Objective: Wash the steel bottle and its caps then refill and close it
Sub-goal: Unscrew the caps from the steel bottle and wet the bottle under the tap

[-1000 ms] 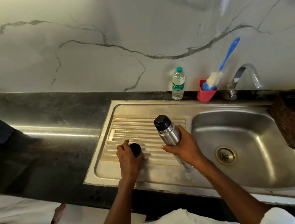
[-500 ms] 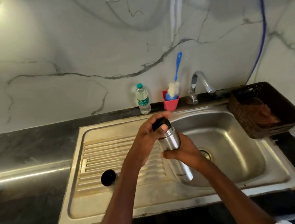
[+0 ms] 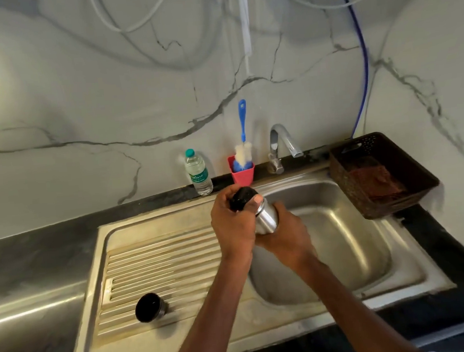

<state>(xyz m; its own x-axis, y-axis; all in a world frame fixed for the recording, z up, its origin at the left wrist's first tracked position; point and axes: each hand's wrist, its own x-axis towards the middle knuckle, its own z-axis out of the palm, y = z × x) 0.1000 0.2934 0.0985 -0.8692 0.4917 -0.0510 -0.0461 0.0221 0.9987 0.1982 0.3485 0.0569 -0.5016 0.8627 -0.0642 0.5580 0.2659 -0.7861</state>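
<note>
Both hands raised the steel bottle [image 3: 266,217]; left hand [image 3: 234,226] grips its black cap [image 3: 242,198].

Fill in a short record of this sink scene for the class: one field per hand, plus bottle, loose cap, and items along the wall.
left hand: grips black inner cap on the bottle
right hand: holds steel bottle body
shiny steel bottle: tilted, above the sink basin
round black outer cap: lying on the ribbed drainboard
along wall: clear plastic water bottle, blue-handled bottle brush in red cup, chrome tap
</note>
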